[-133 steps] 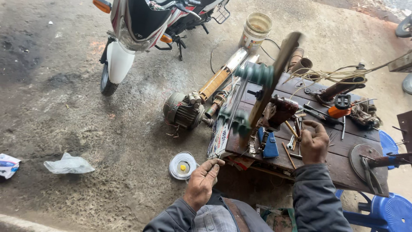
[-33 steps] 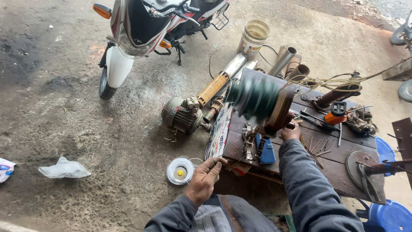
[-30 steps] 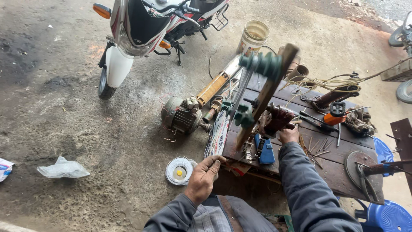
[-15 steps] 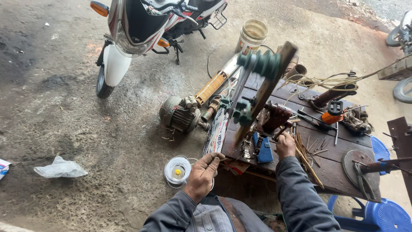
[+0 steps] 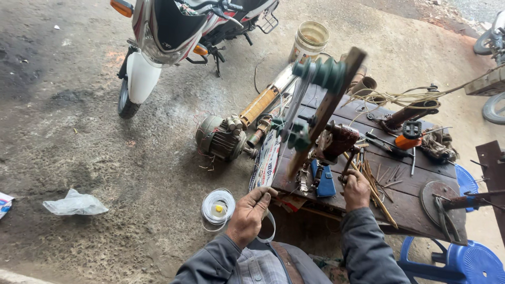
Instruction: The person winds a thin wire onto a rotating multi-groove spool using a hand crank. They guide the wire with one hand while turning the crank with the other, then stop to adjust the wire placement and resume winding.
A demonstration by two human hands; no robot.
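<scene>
Left hand (image 5: 248, 213) pinches thin wire (barely visible) running up to the green former (image 5: 321, 73) at 1 o'clock. Right hand (image 5: 356, 188) grips the winder crank (image 5: 348, 160) on the bench (image 5: 415, 202). Wire spool (image 5: 218, 209) on floor at 9 o'clock of left hand; motor (image 5: 221, 138) beyond.

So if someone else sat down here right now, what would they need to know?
Left hand pinches thin wire coming off the white spool on the floor, feeding it up to the winder.
Right hand grips the crank handle on the wooden bench.
The winder's wooden arm is blurred, so it is spinning; green formers sit at its top end.
Done: some wire is on the formers; how much is unclear.
Left: plenty of wire on the spool.
</scene>
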